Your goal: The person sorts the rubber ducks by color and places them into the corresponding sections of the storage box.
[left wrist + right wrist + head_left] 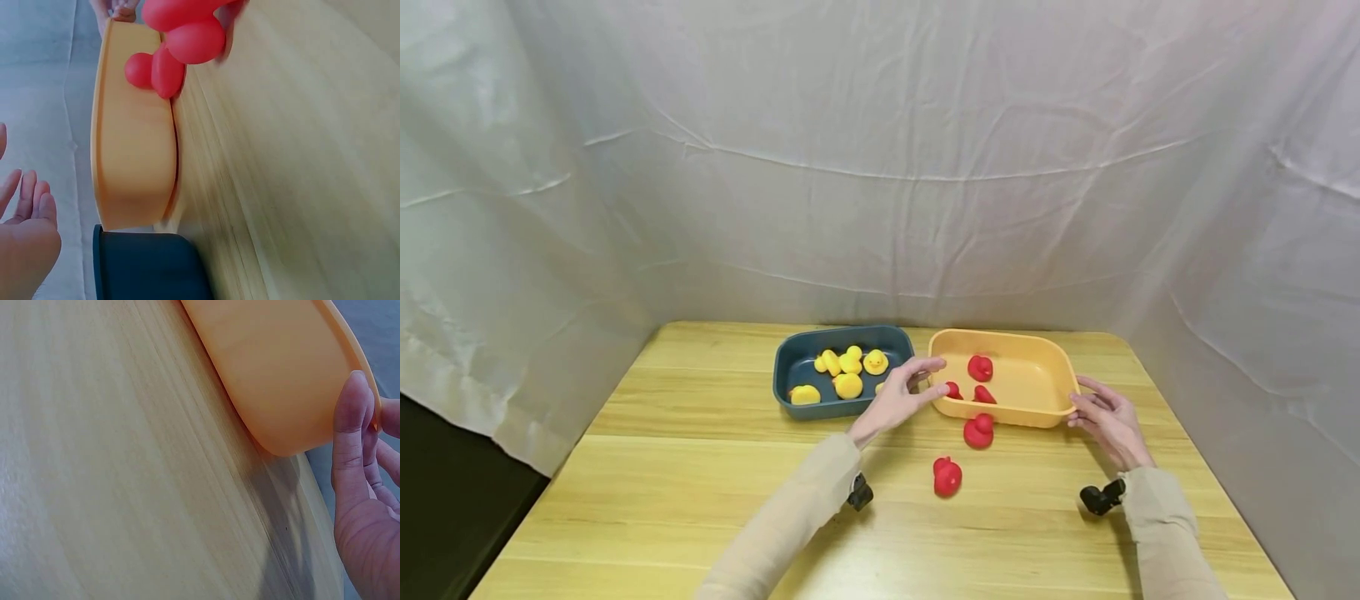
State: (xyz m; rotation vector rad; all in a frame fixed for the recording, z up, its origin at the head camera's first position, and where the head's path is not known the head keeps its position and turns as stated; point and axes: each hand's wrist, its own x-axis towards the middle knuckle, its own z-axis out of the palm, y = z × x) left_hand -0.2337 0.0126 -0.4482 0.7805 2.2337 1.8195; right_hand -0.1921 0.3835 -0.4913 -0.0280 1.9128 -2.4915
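Note:
Spread and empty, my left hand (897,398) hovers above the gap between the two trays. Its thumb and fingertips overlap the left end of the orange tray (1052,410). In the left wrist view, the left hand's fingers (28,194) stand apart from that tray. At the tray's right end, my right hand (1112,427) holds the rim corner, its digits (351,431) on either side of the edge. Three red rubber ducks (981,367) lie inside. One red duck (978,432) sits close to the front wall, and another red duck (947,477) lies nearer on the table.
A dark blue tray (784,375) with several yellow ducks (847,385) stands to the left. Wrinkled pale cloth (895,208) rises behind the wooden table (700,500) and at both sides. Each wrist carries a black camera (1101,498).

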